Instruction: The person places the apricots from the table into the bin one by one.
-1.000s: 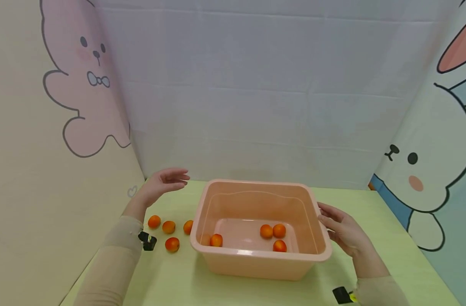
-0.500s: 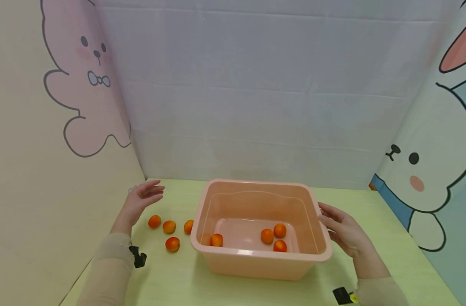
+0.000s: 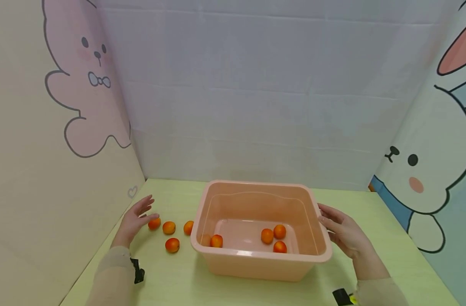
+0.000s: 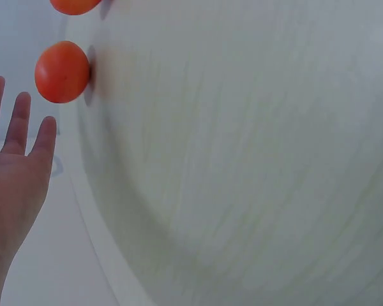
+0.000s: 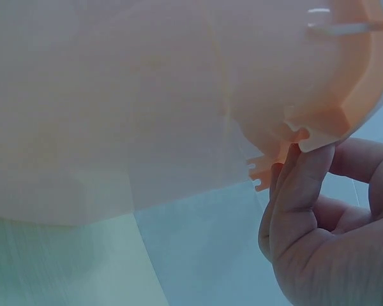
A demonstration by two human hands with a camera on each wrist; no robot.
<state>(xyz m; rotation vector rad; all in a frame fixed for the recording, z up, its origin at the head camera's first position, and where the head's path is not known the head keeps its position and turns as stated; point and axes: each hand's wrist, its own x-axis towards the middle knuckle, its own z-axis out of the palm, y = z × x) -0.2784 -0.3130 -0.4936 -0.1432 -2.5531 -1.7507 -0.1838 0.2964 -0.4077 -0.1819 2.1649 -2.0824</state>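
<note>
My left hand is held over the left of the table, fingers spread and relaxed. Its thumb overlaps a round orange-red fruit, tomato-like, in the head view; the left wrist view shows the fruit just beyond the fingertips. Beside it lie more such fruit, among them a middle one, a redder one and one at the bin's edge. My right hand grips the right rim of a pink plastic bin, thumb on top and fingers beneath. Several fruit lie inside the bin.
The pale green table meets a white cloth backdrop behind the bin. Side walls with a cartoon bear and a cartoon rabbit close in on the left and right.
My left hand has moved left, then down towards the leftmost fruit. My right hand stays on the bin's rim, and the bin stands where it was.
</note>
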